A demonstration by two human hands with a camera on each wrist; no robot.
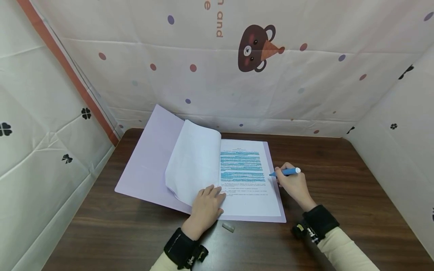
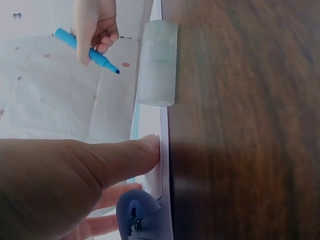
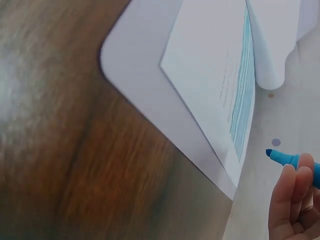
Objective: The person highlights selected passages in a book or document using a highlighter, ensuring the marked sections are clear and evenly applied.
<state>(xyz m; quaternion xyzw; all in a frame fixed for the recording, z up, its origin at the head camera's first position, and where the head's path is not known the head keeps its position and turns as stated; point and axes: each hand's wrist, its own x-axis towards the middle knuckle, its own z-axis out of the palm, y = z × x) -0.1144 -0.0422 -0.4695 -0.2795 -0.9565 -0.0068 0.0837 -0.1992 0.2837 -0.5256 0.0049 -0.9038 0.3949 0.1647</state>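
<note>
A lavender folder (image 1: 145, 162) lies spread open on the table. In it, a printed page (image 1: 251, 203) has many lines of its upper part covered in blue highlighting. My right hand (image 1: 294, 184) pinches a blue highlighter (image 1: 289, 171), uncapped, its dark tip (image 3: 269, 152) showing in the right wrist view, by the page's right edge. My left hand (image 1: 207, 207) rests flat with fingers spread at the inner lower edge of the page, partly over the turned-back white sheets (image 1: 196, 158). In the left wrist view its thumb (image 2: 132, 157) lies along the folder's edge.
A short, pale, cloudy cylinder (image 1: 228, 227) lies on the brown wooden table (image 1: 257, 248) just below the folder. Part of a clip (image 2: 135, 222) shows at the folder's fold. Printed cloth (image 1: 190, 86) hangs behind the table and at both sides.
</note>
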